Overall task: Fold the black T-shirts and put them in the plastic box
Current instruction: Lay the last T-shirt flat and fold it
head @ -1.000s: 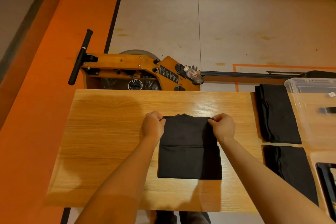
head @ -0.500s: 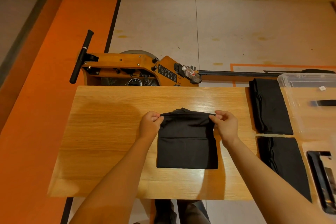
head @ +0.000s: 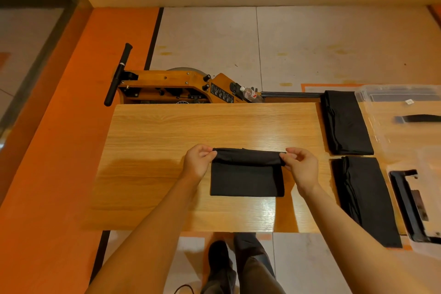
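A black T-shirt [head: 247, 180], partly folded into a small rectangle, lies in the middle of the wooden table [head: 167, 131]. Its far edge is lifted off the table and curls towards me. My left hand [head: 199, 162] pinches the left corner of that lifted edge. My right hand [head: 301, 166] pinches the right corner. Two more black T-shirts lie folded lengthwise at the right: one at the far side [head: 344, 122], one at the near side [head: 365, 198]. The clear plastic box [head: 381, 95] stands at the far right, partly cut off by the frame.
A wooden rowing machine [head: 181, 87] with a black handle and a water bottle [head: 249, 94] stands on the floor behind the table. A clear lid with a black latch [head: 410, 203] lies at the near right. My feet [head: 222, 265] show below the table's front edge.
Both hands have lifted the T-shirt's far edge and brought it towards me, so the folded part is shorter. The view has also shifted.
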A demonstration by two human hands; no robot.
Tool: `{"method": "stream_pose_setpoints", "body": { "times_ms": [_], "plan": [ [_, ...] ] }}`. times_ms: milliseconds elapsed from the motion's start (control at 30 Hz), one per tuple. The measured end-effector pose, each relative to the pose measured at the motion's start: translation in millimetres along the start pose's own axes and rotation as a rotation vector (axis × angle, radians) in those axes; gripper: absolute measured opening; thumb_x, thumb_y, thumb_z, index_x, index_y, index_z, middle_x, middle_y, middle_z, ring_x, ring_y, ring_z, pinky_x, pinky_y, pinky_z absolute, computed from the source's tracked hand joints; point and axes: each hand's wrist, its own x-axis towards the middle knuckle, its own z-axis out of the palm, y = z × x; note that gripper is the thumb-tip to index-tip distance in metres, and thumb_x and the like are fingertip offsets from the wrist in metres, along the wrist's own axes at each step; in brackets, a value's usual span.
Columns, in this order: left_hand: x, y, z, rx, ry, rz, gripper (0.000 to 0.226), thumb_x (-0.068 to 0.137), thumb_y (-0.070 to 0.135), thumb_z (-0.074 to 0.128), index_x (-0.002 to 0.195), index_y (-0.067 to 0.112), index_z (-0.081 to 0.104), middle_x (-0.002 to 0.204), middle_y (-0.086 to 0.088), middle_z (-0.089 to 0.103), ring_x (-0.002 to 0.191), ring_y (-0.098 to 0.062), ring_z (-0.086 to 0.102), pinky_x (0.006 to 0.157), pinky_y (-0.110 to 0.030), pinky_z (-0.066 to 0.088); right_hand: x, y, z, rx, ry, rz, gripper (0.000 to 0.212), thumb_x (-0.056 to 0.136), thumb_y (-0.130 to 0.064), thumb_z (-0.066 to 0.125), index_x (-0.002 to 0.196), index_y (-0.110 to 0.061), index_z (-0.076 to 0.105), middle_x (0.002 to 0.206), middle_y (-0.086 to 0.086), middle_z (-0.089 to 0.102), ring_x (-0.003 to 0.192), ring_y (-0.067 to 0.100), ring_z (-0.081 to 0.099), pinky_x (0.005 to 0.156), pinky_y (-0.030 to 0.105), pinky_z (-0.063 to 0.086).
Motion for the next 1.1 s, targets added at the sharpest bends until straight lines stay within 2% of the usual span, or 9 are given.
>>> {"method": "stream_pose_setpoints", "body": {
  "times_ms": [67,200,333,467,600,700,800,967,1100],
  "plan": [
    [-9,-8,0,-0.002,-0.002,-0.016,0.006,0.089,0.013,0.067,0.091,0.014,0.062,0.089,-0.003,0.066,0.079,-0.012,0.059,0.07,-0.023,0.046,-9,7,-4,-0.015,-0.01,0.004,0.014,0.085,-0.008,0.074,0.095,-0.014,0.065,0.084,0.004,0.066,0.086,0.02,0.066,0.081,0.033,0.056],
    [-23,-27,1,0.02,-0.02,-0.042,0.01,0.087,0.008,0.068,0.085,0.015,0.06,0.083,-0.003,0.064,0.07,-0.011,0.055,0.064,-0.021,0.044,-28,19,-9,-0.061,-0.027,-0.012,0.016,0.087,-0.006,0.071,0.101,-0.008,0.064,0.085,0.005,0.065,0.08,0.015,0.063,0.063,0.015,0.052],
    [-33,-45,0,0.052,-0.062,-0.057,0.018,0.085,0.004,0.069,0.083,0.019,0.06,0.081,-0.004,0.065,0.071,-0.015,0.056,0.067,-0.024,0.046,-36,36,-12,-0.116,-0.035,0.007,0.023,0.087,-0.006,0.07,0.109,-0.008,0.063,0.09,0.006,0.067,0.085,0.017,0.065,0.075,0.028,0.056],
    [-39,-53,0,0.093,-0.094,-0.068,0.007,0.088,0.012,0.068,0.091,0.013,0.063,0.085,-0.002,0.066,0.076,-0.013,0.059,0.07,-0.022,0.047,-38,48,-17,-0.168,-0.065,0.026,0.027,0.087,-0.007,0.071,0.112,-0.011,0.062,0.095,0.009,0.068,0.093,0.021,0.066,0.087,0.036,0.056],
    [-43,-55,1,0.098,-0.08,-0.063,0.019,0.099,0.028,0.052,0.085,0.019,0.063,0.083,0.0,0.07,0.079,-0.018,0.06,0.076,-0.033,0.049,-44,53,-22,-0.15,-0.078,0.033,0.01,0.091,-0.012,0.066,0.101,-0.009,0.066,0.089,0.008,0.069,0.086,0.019,0.065,0.078,0.029,0.054],
    [-44,-55,2,0.108,-0.084,-0.048,0.022,0.101,0.025,0.046,0.085,0.023,0.061,0.079,0.0,0.071,0.085,-0.02,0.063,0.08,-0.034,0.049,-47,61,-25,-0.217,-0.048,0.028,0.019,0.097,-0.025,0.059,0.094,-0.008,0.069,0.085,0.005,0.07,0.082,0.017,0.065,0.07,0.025,0.047],
    [-44,-54,3,0.159,-0.077,-0.026,0.024,0.101,0.023,0.047,0.08,0.025,0.061,0.076,0.002,0.07,0.081,-0.016,0.061,0.083,-0.033,0.048,-44,65,-26,-0.267,0.043,0.027,0.022,0.098,-0.028,0.057,0.09,-0.01,0.067,0.082,0.005,0.069,0.082,0.023,0.065,0.071,0.032,0.05],
    [-41,-47,7,0.464,-0.005,0.131,0.01,0.096,0.025,0.055,0.092,0.02,0.062,0.079,0.007,0.061,0.079,-0.014,0.057,0.063,-0.026,0.041,-42,56,-17,-0.464,0.142,-0.136,0.019,0.096,-0.028,0.06,0.104,-0.012,0.065,0.088,-0.001,0.067,0.087,0.021,0.065,0.074,0.036,0.053],
    [-38,-37,23,0.562,-0.03,0.275,0.012,0.093,0.024,0.06,0.103,0.018,0.064,0.086,0.008,0.053,0.084,-0.014,0.054,0.07,-0.029,0.045,-40,50,3,-0.673,0.045,-0.345,0.021,0.09,-0.022,0.069,0.106,-0.009,0.065,0.095,0.002,0.063,0.088,0.019,0.059,0.073,0.033,0.049]
  ]
}}
